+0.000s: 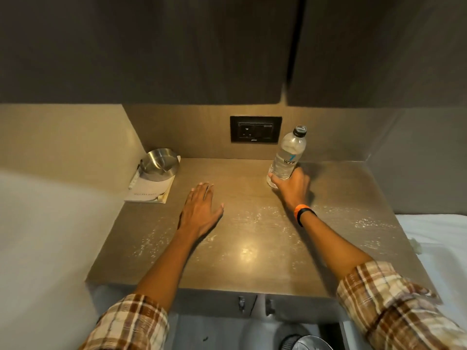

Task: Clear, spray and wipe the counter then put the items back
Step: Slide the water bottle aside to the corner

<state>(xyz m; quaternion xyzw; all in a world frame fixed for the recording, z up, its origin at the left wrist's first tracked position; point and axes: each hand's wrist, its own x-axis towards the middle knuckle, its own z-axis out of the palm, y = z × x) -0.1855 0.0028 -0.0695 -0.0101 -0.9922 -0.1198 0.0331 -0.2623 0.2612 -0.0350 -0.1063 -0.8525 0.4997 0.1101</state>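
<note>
A clear plastic water bottle (289,154) with a black cap stands at the back right of the brown counter (252,248), tilted slightly. My right hand (292,186) is wrapped around its lower part. My left hand (199,208) lies flat on the counter's middle, fingers apart, holding nothing. In the back left corner a steel ashtray (159,162) sits on a cream booklet (150,189), with a white pen (134,178) beside it. Pale streaks and specks show across the counter's surface.
A black wall socket (255,129) is set in the back panel, left of the bottle. Dark cupboards (177,46) hang overhead. White bedding (442,243) lies to the right. Below the counter's front edge are two small handles (255,304) and a round bin lid (303,342).
</note>
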